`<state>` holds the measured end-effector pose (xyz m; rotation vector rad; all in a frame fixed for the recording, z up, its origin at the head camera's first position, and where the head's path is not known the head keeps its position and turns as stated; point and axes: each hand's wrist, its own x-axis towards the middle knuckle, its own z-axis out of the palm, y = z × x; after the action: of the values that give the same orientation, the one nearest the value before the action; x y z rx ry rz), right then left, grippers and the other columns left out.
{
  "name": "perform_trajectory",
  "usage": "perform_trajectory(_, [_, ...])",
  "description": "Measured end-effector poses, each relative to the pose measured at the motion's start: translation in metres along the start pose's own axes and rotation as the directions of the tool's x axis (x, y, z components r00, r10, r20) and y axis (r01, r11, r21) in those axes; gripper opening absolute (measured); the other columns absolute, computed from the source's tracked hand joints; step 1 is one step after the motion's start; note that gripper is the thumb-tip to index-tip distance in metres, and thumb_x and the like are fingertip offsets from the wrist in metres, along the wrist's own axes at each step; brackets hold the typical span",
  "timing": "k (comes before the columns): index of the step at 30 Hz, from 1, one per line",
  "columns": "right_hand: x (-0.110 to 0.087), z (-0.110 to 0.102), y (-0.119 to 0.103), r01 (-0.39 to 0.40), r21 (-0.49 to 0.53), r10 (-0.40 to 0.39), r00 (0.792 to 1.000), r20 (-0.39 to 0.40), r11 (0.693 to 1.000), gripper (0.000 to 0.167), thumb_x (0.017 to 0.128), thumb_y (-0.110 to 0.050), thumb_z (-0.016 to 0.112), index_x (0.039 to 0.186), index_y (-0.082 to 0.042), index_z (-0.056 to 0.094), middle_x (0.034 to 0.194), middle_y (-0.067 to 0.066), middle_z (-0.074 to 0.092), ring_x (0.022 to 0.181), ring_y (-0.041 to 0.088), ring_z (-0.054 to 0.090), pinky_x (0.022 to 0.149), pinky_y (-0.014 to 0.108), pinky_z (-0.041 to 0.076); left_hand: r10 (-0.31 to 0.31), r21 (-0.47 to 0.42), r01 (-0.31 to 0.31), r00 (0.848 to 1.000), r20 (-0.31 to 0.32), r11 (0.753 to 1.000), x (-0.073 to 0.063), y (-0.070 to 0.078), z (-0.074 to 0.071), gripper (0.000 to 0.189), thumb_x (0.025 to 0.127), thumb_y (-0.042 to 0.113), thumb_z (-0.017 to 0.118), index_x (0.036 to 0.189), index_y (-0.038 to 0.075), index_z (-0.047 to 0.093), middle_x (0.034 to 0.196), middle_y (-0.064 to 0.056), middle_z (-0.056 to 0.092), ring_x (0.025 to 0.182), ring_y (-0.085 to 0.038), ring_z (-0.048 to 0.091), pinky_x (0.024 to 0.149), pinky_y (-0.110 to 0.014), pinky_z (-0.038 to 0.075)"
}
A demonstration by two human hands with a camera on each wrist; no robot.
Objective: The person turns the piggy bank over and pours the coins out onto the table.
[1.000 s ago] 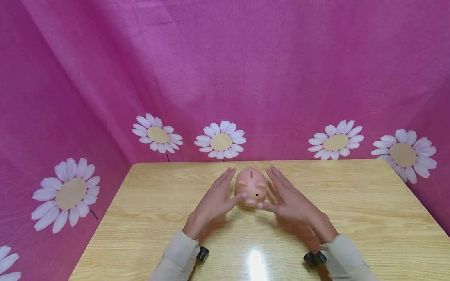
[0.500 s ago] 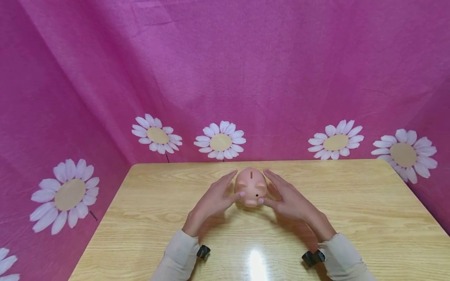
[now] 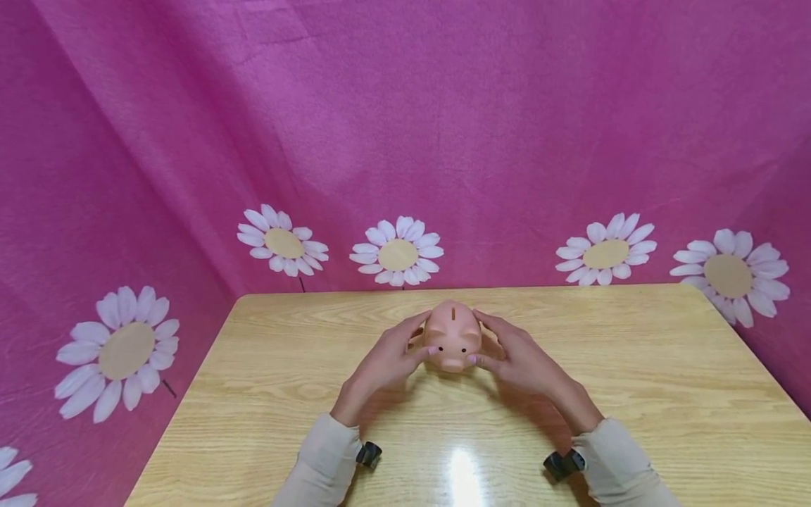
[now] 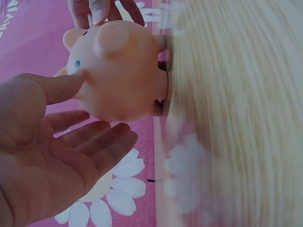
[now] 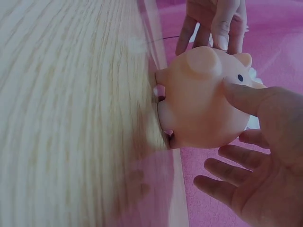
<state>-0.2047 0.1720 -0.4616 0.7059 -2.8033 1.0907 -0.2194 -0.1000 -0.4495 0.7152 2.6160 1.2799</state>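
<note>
A pink piggy bank, with a coin slot on its back and small dark eyes, stands upright at the far middle of the wooden table, its snout toward me. My left hand holds it from the left, thumb on the cheek by the eye and fingertips at the rear of its side. From the right, my right hand mirrors this grip, its thumb near the snout. Both wrist views show the piggy bank's feet right at the tabletop. Part of each flank is hidden behind the hands.
A magenta cloth printed with white daisies hangs behind and beside the table. The table's far edge runs close behind the piggy bank. Each wrist wears a dark strapped device below a beige sleeve.
Both hands have drawn inward, fingertips coming in against the piggy bank's sides. My left thumb has shifted outward, so both eyes show. The piggy bank stays at nearly the same spot.
</note>
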Motion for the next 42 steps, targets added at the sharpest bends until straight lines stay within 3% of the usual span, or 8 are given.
perform_trajectory(7, [0.003,0.003,-0.001,0.058,0.005,-0.057,0.997,-0.052,0.998,0.076,0.095,-0.018,0.083,0.158,0.004,0.046,0.155,0.027,0.057,0.145,0.048,0.053,0.12,0.064,0.044,-0.011,-0.041,0.01,1.0,-0.017,0.999,0.001,0.003,0.001,0.069,0.102,0.009,0.073,0.164,0.006,0.043,0.163,-0.018,0.051,0.139,-0.038,0.063,0.114,-0.049,0.055])
perform_trajectory(12, [0.001,0.001,-0.006,0.068,0.027,-0.066,0.995,-0.073,0.997,0.073,0.097,-0.017,0.081,0.158,0.004,0.047,0.154,0.027,0.058,0.144,0.048,0.055,0.117,0.065,0.048,-0.011,-0.06,0.007,0.998,-0.055,0.998,-0.001,0.006,0.001,0.067,0.1,0.007,0.075,0.162,0.007,0.047,0.16,-0.018,0.055,0.134,-0.039,0.066,0.108,-0.049,0.059])
perform_trajectory(20, [-0.002,-0.013,-0.017,0.102,0.213,-0.079,0.99,-0.115,0.972,0.067,0.1,-0.012,0.076,0.16,-0.003,0.045,0.154,0.023,0.057,0.143,0.047,0.056,0.111,0.066,0.053,0.046,-0.117,-0.064,0.988,-0.148,0.991,-0.005,0.019,-0.005,0.065,0.099,0.011,0.078,0.159,0.011,0.053,0.159,-0.013,0.058,0.134,-0.039,0.066,0.109,-0.055,0.058])
perform_trajectory(27, [-0.003,-0.023,-0.027,0.132,0.366,-0.079,0.985,-0.155,0.921,0.063,0.103,-0.007,0.072,0.16,-0.005,0.046,0.157,0.02,0.053,0.141,0.046,0.056,0.109,0.048,0.057,0.058,-0.195,-0.103,0.973,-0.224,0.975,-0.008,0.03,-0.008,0.062,0.099,0.015,0.079,0.156,0.012,0.056,0.156,-0.011,0.06,0.139,-0.037,0.063,0.111,-0.057,0.057])
perform_trajectory(31, [-0.004,-0.025,-0.03,0.159,0.382,-0.087,0.976,-0.199,0.91,0.06,0.103,-0.003,0.07,0.159,-0.004,0.048,0.158,0.02,0.054,0.138,0.04,0.059,0.105,0.036,0.06,0.076,-0.24,-0.148,0.956,-0.285,0.959,-0.008,0.034,-0.006,0.06,0.099,0.015,0.079,0.154,0.011,0.058,0.153,-0.012,0.061,0.142,-0.035,0.061,0.112,-0.055,0.057])
perform_trajectory(35, [-0.003,-0.026,-0.032,0.151,0.39,-0.066,0.973,-0.223,0.908,0.054,0.104,-0.004,0.069,0.155,-0.005,0.053,0.157,0.019,0.056,0.135,0.039,0.062,0.102,0.022,0.059,0.111,-0.304,-0.222,0.933,-0.343,0.927,-0.007,0.036,-0.002,0.056,0.098,0.01,0.079,0.151,0.007,0.06,0.149,-0.015,0.061,0.143,-0.035,0.06,0.111,-0.044,0.058])
perform_trajectory(39, [-0.003,-0.028,-0.033,0.122,0.396,-0.033,0.974,-0.223,0.91,0.05,0.104,-0.007,0.07,0.153,-0.007,0.057,0.154,0.017,0.06,0.132,0.018,0.067,0.099,0.017,0.057,0.14,-0.343,-0.281,0.914,-0.381,0.896,-0.006,0.037,0.002,0.052,0.097,0.004,0.078,0.147,0.003,0.062,0.146,-0.018,0.06,0.139,-0.036,0.061,0.109,-0.036,0.059])
perform_trajectory(42, [-0.004,-0.029,-0.034,0.105,0.398,-0.015,0.975,-0.223,0.911,0.05,0.104,-0.009,0.07,0.152,-0.008,0.058,0.152,0.016,0.062,0.125,-0.003,0.064,0.098,0.018,0.058,0.152,-0.339,-0.296,0.907,-0.392,0.893,-0.007,0.038,0.003,0.053,0.097,0.002,0.078,0.147,0.002,0.062,0.147,-0.018,0.059,0.139,-0.036,0.06,0.109,-0.038,0.059])
